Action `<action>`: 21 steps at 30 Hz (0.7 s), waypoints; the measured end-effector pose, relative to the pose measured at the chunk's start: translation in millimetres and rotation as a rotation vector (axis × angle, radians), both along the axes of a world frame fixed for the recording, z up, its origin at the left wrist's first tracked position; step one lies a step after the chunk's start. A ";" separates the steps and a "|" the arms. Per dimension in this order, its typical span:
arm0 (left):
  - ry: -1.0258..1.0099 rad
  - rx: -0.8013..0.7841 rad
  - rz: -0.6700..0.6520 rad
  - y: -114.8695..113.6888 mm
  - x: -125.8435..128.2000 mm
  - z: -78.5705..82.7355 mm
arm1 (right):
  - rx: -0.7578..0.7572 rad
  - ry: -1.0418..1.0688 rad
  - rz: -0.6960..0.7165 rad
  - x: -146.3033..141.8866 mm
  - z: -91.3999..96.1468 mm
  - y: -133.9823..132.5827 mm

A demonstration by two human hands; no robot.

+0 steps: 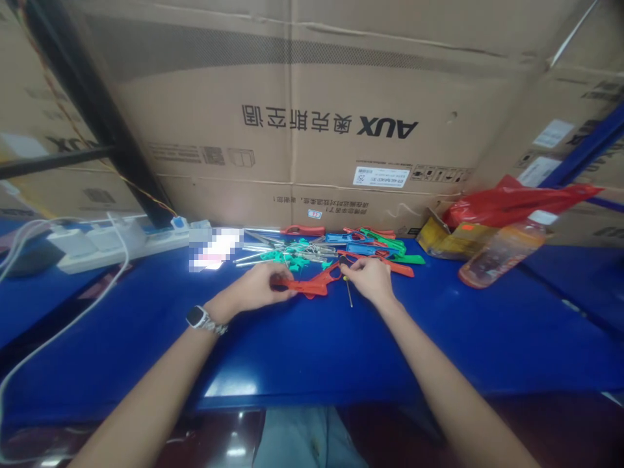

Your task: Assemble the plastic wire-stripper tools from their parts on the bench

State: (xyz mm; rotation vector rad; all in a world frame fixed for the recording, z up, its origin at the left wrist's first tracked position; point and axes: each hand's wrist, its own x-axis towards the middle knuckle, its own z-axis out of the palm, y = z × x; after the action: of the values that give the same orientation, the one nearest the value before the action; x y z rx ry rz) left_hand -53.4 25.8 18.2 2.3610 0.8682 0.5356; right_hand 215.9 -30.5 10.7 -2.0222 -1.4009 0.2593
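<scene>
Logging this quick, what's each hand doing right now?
Left hand: closed, holding a red plastic piece.
Right hand: closed, holding a screwdriver.

In front of me stood a big cardboard box (336,88), its AUX lettering upside down. On my left, a white power strip (78,261) lay on the blue counter (326,357), near a black metal post (96,107). On my right, I had a white-capped bottle (507,252) beside a yellow carton (435,237) and a crumpled red bag (507,201).
</scene>
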 end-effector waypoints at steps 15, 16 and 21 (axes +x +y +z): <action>0.092 0.087 0.088 8.6 -2.6 -11.4 | -0.005 -0.313 -0.018 -8.0 -19.0 2.1; 0.084 0.088 0.090 9.2 -2.4 -12.1 | 0.019 -0.323 -0.021 -9.1 -19.8 2.2; 0.054 0.112 0.056 9.2 1.5 -16.7 | 0.157 -0.372 0.161 -24.8 -14.6 12.7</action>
State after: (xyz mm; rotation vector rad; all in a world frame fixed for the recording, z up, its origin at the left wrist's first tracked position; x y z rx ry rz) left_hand -51.9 34.9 1.5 2.4684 0.9542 0.5590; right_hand 191.1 -17.7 -3.9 -1.8943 -1.7551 -0.1650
